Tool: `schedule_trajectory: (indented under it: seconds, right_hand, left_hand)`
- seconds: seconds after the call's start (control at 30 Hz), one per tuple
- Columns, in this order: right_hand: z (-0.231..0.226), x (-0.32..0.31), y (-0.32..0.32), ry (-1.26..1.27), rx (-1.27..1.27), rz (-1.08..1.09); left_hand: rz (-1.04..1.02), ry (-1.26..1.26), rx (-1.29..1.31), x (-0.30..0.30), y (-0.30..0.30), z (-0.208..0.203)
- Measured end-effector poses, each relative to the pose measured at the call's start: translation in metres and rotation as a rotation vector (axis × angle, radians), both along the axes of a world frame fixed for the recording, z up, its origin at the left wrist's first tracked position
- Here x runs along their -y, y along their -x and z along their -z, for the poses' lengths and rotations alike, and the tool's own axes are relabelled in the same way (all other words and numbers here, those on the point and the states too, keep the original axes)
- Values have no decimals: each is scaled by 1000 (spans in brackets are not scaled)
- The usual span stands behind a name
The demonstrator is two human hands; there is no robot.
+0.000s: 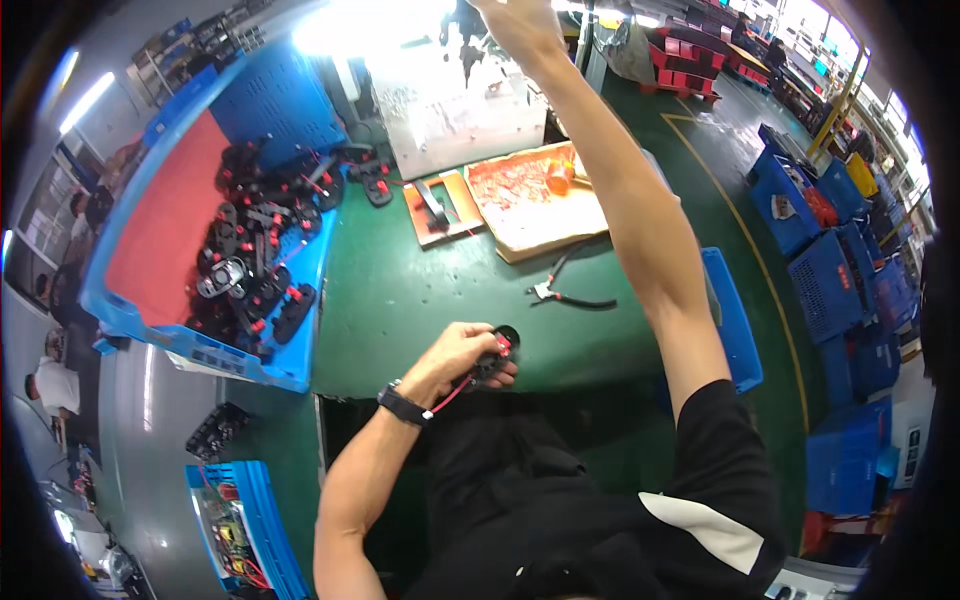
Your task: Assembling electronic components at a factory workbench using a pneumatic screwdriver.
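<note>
My left hand [458, 357] is closed around a small black plastic part [490, 372] with a red piece on it, low over the near edge of the green table. A thin red wire runs from near the part back toward my wrist. High up at the far side, my right hand [520, 28] reaches past a bright white metal box [465, 130]; its fingers run out of the picture at the top. Between the hands lie cutting pliers [545, 291] with dark handles, apart from both.
On the green table [400, 290], an orange frame [427, 238] holds a black part. Beside it, a shallow cardboard tray [530, 245] contains small red pieces and an orange cup [558, 178]. At left, a blue crate [305, 370] is heaped with black parts. Another blue bin [735, 320] stands right.
</note>
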State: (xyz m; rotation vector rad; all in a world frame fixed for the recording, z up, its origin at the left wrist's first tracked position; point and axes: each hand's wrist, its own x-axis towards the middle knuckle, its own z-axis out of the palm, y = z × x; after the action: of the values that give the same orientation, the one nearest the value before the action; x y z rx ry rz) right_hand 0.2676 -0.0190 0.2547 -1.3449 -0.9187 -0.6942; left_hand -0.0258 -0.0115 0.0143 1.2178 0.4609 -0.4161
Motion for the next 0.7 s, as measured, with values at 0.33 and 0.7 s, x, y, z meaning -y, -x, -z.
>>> schedule_trajectory:
  seconds: [0.33, 0.7]
  right_hand:
    - [-44, -20, 54, 120, -420, -1019]
    - [38, 81, 160, -236, -490, -311]
  left_hand:
    - [48, 5, -31, -2, -1, 0]
    - [32, 27, -41, -30, 4, -1]
